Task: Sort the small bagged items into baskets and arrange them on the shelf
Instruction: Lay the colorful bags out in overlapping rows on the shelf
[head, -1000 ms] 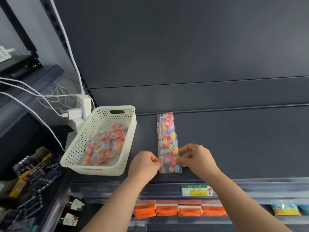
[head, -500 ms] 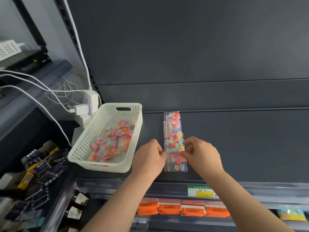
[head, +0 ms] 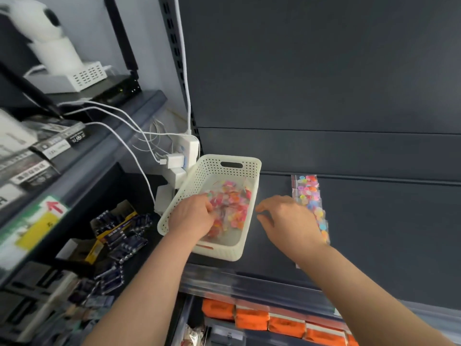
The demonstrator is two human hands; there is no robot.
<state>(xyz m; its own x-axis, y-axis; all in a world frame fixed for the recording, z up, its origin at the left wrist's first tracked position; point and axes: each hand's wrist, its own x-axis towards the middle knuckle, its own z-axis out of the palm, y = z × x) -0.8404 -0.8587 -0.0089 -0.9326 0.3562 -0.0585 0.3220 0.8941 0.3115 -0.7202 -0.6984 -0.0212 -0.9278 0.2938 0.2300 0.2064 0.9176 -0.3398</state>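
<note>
Sorting is judged to be under way, with the basket step in hand. A pile of bags filled with coloured round pieces is seen inside the white basket, which stands on the dark shelf. A row of bags is laid in a line on the shelf, to the right of the basket and apart from it.

The left hand is lowered into the basket, with its fingertips set among the pile. Whether a bag is pinched cannot be told. The right hand is held between the basket and the row, partly covering the row. Its fingers are loosely bent and spread, and nothing is gripped.

Next move, as judged: one bag is to be separated from the slippery heap by a light fingertip pinch, with its neighbours left undisturbed.
</note>
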